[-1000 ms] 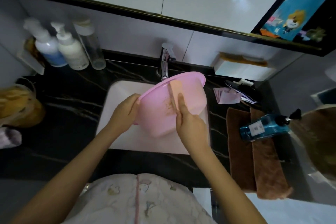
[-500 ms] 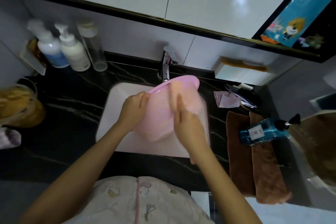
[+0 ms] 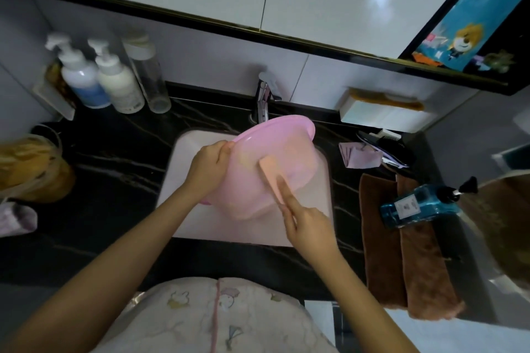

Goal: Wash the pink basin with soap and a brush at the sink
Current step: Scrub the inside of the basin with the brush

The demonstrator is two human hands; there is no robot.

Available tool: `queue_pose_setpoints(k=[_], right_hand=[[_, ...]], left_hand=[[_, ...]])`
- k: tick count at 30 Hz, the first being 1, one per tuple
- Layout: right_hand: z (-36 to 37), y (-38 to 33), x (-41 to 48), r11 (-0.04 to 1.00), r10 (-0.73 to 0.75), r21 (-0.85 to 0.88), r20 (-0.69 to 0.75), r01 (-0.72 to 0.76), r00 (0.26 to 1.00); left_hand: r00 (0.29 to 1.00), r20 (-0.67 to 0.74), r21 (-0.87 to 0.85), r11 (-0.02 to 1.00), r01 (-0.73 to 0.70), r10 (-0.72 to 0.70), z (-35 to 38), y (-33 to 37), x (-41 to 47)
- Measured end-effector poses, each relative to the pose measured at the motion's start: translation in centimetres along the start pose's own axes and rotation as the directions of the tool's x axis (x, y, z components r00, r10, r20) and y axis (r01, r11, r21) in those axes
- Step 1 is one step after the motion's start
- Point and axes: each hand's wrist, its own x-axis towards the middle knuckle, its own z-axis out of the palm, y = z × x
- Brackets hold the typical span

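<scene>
Over the white sink, the pink basin was held up off the bottom and tipped on its side. Its flat base faced the person and its rim sat just under the faucet.

The left hand was clamped on the rim at the left edge, fingers hooked over the lip. I'd say that was to stop the basin spinning or sliding while the other side got scrubbed.

The right hand was wrapped around the handle of a peach-coloured brush, with the index finger laid straight along its back, probably for extra pressure. The brush head was pressed flat against the outer wall of the basin, so this looked like the outside getting cleaned. Keeping it above the sink makes sense, since any drips would land there and not on the black marble table.

As for what was in things: the basin's opening pointed away from the camera, so I couldn't tell if there was water or suds in it. I didn't see a stream from the faucet either.

A blue pump bottle lay on its side on the brown towels to the right, with blue liquid visible in it. My guess is that was the soap. Two white pump bottles and a clear bottle stood at the back left. The clear one looked mostly empty, but it was too blurry to be sure.
</scene>
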Motion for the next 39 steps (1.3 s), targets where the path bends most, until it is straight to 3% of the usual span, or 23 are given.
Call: queue_pose_setpoints(k=[1,3,5,6,9,11,13,15,17,18,21,23,27,31,33,35,37,38,39], right_hand=[[-0.6,1.3,0.9,0.997,0.079,-0.014,-0.057,-0.080,0.995],[-1.6,3.0,3.6,0.936,0.343,0.129,-0.124,-0.327,0.931],[-1.7,1.6,5.0,0.880,0.430,0.271,-0.109,-0.389,0.896],[-1.3,0.1,4.8,0.899,0.377,0.277,-0.092,-0.340,0.922],[0.5,-3.4,1.2,0.997,0.027,0.078,0.023,-0.029,0.999],[0.3,-1.8,0.8,1.000,-0.021,-0.007,0.030,0.021,0.999],[-0.6,0.4,2.7,0.982,0.188,0.014,-0.042,-0.187,0.981],[-2.4,2.1,5.5,0.823,0.544,0.211,-0.025,-0.527,0.839],[-3.6,1.6,7.0,0.658,0.681,0.354,0.097,-0.665,0.725],[-4.0,0.5,7.1,0.651,0.673,0.369,0.123,-0.663,0.729],[-3.9,-2.5,4.9,0.854,0.472,0.180,0.124,-0.487,0.873],[-4.3,-1.5,5.3,0.864,0.481,0.099,0.122,-0.493,0.868],[-6.5,1.4,8.6,0.734,0.660,0.054,0.176,-0.677,0.730],[-5.5,-4.0,5.9,0.865,0.457,0.137,0.179,-0.482,0.871],[-4.5,-3.7,5.2,0.896,0.418,0.090,0.153,-0.434,0.895],[-4.7,-0.3,8.0,0.810,0.564,0.091,0.151,-0.579,0.812],[-5.9,2.0,10.0,0.671,0.711,0.130,0.168,-0.730,0.683],[-6.2,1.9,10.1,0.653,0.726,0.140,0.165,-0.744,0.668],[-6.0,1.3,9.7,0.681,0.701,0.154,0.149,-0.716,0.698]], left_hand=[[1.000,0.014,0.001,1.000,-0.005,0.005,0.1,0.2,0.1],[0.999,0.029,0.009,1.000,-0.025,0.025,0.5,0.9,0.0],[0.999,0.018,0.027,0.999,-0.029,0.029,0.7,1.2,0.0],[1.000,0.012,0.030,0.999,-0.027,0.026,0.7,1.0,0.0],[1.000,0.018,0.040,0.999,-0.025,0.024,0.5,0.4,-0.1],[0.999,0.036,0.053,0.998,-0.027,0.025,0.6,0.4,-0.2],[0.999,0.042,0.059,0.998,-0.012,0.010,0.6,0.7,-0.3],[0.999,0.040,0.058,0.998,-0.012,0.009,0.6,0.8,-0.4],[1.000,0.023,0.059,0.998,-0.013,0.011,0.6,0.8,-0.5],[1.000,0.017,0.061,0.998,-0.010,0.009,0.5,0.7,-0.4],[0.999,0.036,0.084,0.996,-0.025,0.022,0.6,0.9,-0.5],[0.998,0.050,0.100,0.994,-0.035,0.030,0.7,1.2,-0.6],[0.998,0.034,0.104,0.993,-0.049,0.046,1.4,1.7,-1.0],[0.998,-0.027,0.086,0.995,-0.049,0.051,1.9,1.6,-1.6],[0.998,-0.021,0.089,0.995,-0.054,0.056,2.0,1.6,-1.7],[0.998,0.008,0.120,0.991,-0.065,0.065,2.1,2.1,-1.7],[0.997,0.020,0.167,0.983,-0.079,0.077,2.4,2.8,-1.8],[0.996,0.017,0.183,0.979,-0.087,0.085,2.6,3.0,-1.6],[0.996,0.015,0.187,0.978,-0.091,0.090,2.9,3.2,-1.4]])
